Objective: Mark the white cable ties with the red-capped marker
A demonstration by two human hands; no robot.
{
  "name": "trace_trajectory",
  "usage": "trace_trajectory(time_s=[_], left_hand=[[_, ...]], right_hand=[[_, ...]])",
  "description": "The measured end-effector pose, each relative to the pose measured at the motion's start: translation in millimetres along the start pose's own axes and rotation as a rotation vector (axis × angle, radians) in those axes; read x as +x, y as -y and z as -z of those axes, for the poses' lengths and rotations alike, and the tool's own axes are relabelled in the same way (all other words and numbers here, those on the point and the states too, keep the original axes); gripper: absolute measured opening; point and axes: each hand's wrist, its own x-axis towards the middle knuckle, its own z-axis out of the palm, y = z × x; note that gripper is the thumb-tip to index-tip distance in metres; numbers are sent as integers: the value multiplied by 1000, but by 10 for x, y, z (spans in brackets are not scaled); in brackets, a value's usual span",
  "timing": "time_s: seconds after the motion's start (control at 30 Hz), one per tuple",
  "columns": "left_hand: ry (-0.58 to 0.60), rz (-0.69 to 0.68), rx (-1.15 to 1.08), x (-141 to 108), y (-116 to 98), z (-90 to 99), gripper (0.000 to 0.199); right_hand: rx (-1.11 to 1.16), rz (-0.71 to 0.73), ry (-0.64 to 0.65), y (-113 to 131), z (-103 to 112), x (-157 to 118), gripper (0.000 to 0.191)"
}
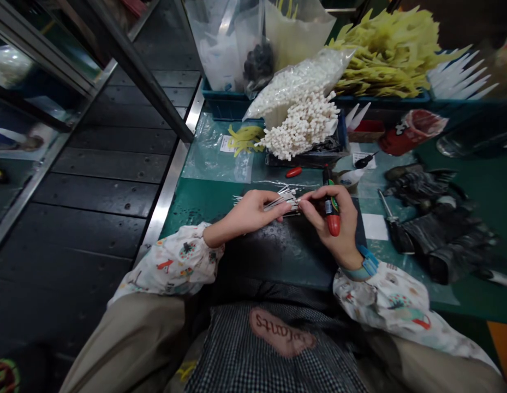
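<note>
My left hand [257, 212] is closed around a bundle of thin white sticks with small blocky heads [286, 197], their heads pointing right. In the curled fingers of my right hand [335, 218] lies a black marker pen [328, 188] with a red end, held upright with its writing end away from me. The thumb and forefinger of that hand pinch at the heads of the bundle; whether they grip a single stick is too small to tell. A loose red marker cap [293, 172] lies on the bench just beyond the hands.
Behind the hands, a large bagged heap of similar white sticks [302, 123] rests in a dark tray. Yellow pieces [388, 54] and white spikes [461, 76] fill bins at the back. To the right lie a screwdriver [394, 224], dark gloves [437, 234] and a red bag [412, 131]. A metal post [138, 71] stands left.
</note>
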Motion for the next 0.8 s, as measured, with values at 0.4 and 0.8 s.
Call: trace_trajectory(time_s=[0.4,0.8], left_hand=[[-100,-19,68,-10,43,143,35],[41,75,-423,-16,26,121,38]], right_hand=[[67,-69,24,-39,-17,24,25],[-250,133,36,-108,60,51,16]])
